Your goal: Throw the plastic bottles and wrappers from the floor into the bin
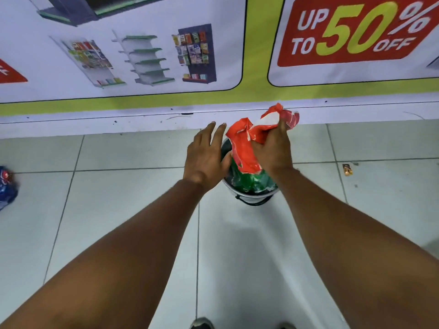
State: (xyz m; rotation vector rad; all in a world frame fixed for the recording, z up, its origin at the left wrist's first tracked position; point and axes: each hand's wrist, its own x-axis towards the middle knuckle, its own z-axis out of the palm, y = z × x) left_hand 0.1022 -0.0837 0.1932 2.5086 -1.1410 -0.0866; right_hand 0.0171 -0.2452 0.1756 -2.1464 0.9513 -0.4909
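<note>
Pale floor tiles (133, 195) meet a wall banner (354, 32) reading "UP TO 50% OFF". Above the small bin (251, 197), the right hand (273, 148) clenches a crumpled red-and-white wrapper (247, 141), held over green plastic (249, 180) already inside. Just left, the left hand (204, 155) hovers with fingers spread, holding nothing. Far left lies a blue wrapper (6, 186); right, a small gold scrap (347, 169).

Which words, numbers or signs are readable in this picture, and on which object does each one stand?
"UP TO 50% OFF": red panel on the wall banner.
Red wrapper, held in the right hand: print crumpled, unreadable.
Blue wrapper on the floor: blurred.
Small gold wrapper: too small.
Product packs pictured on the banner: too small.
</note>
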